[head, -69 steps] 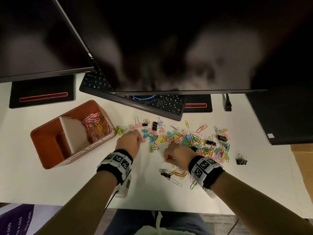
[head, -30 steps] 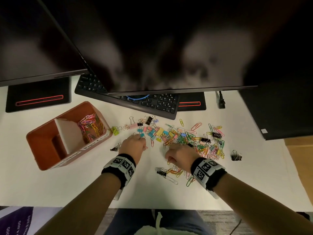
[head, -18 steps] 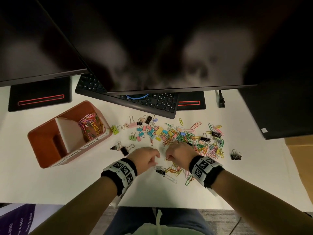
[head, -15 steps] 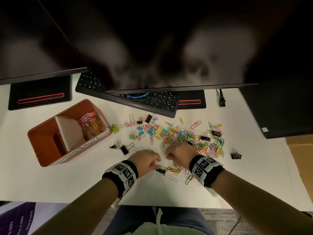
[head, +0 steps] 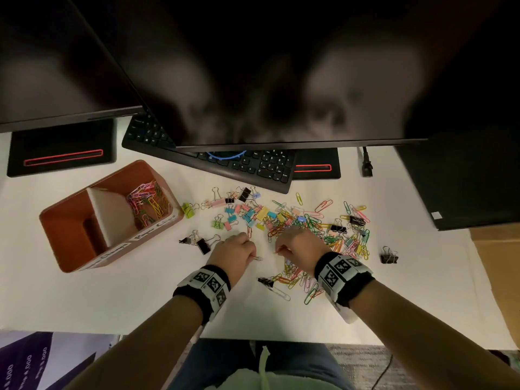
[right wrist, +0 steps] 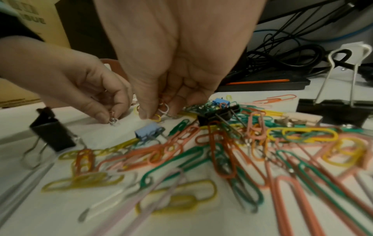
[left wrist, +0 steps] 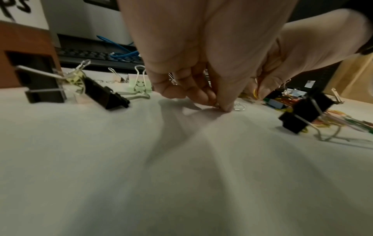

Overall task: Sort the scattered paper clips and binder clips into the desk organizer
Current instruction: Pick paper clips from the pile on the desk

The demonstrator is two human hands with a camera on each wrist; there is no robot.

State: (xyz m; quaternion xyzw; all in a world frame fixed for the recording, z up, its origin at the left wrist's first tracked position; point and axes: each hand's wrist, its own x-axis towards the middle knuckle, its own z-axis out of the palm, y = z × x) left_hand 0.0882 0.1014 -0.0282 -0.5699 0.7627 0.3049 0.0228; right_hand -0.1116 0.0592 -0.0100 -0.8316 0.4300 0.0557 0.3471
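Observation:
A heap of coloured paper clips and small binder clips (head: 304,220) lies scattered across the white desk (head: 84,299). At the left stands the orange desk organizer (head: 70,237); its right compartment holds paper clips (head: 146,202). My left hand (head: 236,250) (left wrist: 220,107) pinches a silver paper clip (head: 257,258) (right wrist: 113,122) against the desk. My right hand (head: 298,246) (right wrist: 161,111), just right of it, holds several paper clips (right wrist: 163,110) in curled fingers above the heap.
Two black binder clips (head: 201,243) lie left of my left hand, another (head: 266,281) near the front pile, and one (head: 389,256) apart at the right. A black keyboard (head: 225,164) and monitors overhang the back of the desk. A cardboard box (head: 495,249) borders the right.
My left hand has drawn back from the pastel binder clips, leaving two black ones beside the organizer, and now pinches a silver clip close to my right hand, which has barely moved.

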